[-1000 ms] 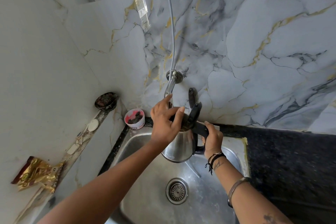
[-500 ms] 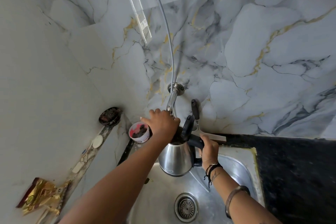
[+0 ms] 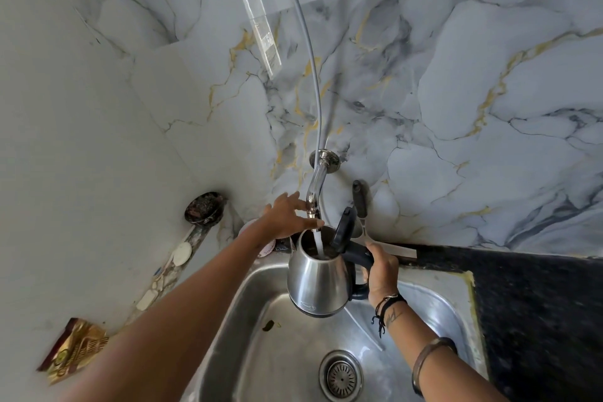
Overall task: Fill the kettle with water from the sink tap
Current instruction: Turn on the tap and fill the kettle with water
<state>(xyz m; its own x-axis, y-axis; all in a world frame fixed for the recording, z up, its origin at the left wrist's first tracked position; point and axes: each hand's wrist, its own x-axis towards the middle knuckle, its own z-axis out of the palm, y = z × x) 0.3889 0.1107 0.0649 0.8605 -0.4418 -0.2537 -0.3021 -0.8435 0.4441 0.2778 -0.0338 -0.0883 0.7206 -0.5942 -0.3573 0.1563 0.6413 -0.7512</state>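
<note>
Kettle [image 3: 318, 281] gripped by handle in right hand [image 3: 381, 269], mouth under tap [image 3: 314, 197] stream; left hand [image 3: 287, 219] open at spout, 10 o'clock. Kettle to be kept level.

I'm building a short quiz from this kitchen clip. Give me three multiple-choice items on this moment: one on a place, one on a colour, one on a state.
1. Where is the kettle?
A. Standing on the dark counter
B. Held over the sink basin under the tap spout
C. Lying in the basin on the drain

2. What colour is the kettle's handle?
A. Black
B. Red
C. White

3. What is the state of the kettle's lid?
A. Shut
B. Missing
C. Flipped open

Answers:
1. B: the right hand has a grip on the handle, and the kettle hangs above the sink, below the tap.
2. A: the handle is black against the steel body.
3. C: the lid stands up and a stream of water falls into the opening, with the left hand at the spout.
</note>
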